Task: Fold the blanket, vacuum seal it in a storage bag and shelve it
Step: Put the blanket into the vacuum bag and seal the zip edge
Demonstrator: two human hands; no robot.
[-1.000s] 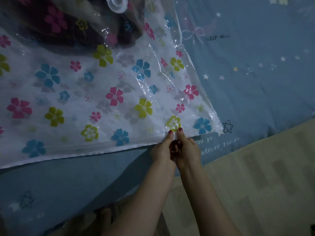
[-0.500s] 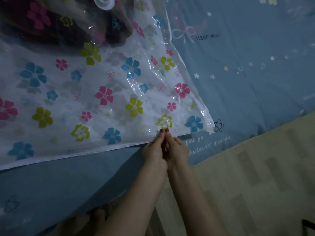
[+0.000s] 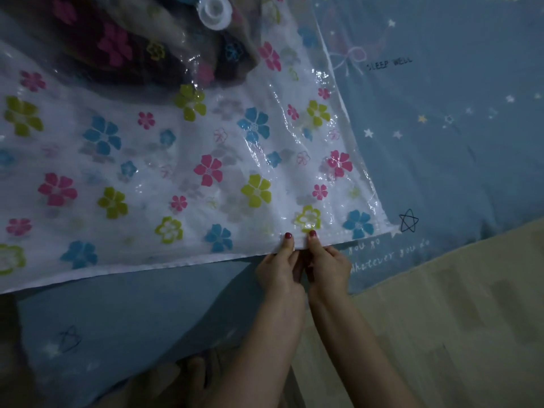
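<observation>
A clear storage bag (image 3: 176, 178) printed with pink, blue and green flowers lies flat on a blue bed sheet (image 3: 456, 148). A dark folded blanket (image 3: 126, 54) sits inside its far end, under a white round valve (image 3: 214, 12). My left hand (image 3: 279, 266) and my right hand (image 3: 326, 263) are side by side at the bag's near edge. Both pinch the white zip strip (image 3: 147, 267) with thumbs on top, close to the bag's right corner.
The sheet carries stars, a bow and printed words, and ends in an edge near my hands. Beyond that edge lies a pale wood-pattern floor (image 3: 441, 334). My feet (image 3: 182, 381) show at the bottom of the view.
My thumbs came together on the zip strip, then spread slightly apart again. The view shifted a little; the bag stayed where it lies.
</observation>
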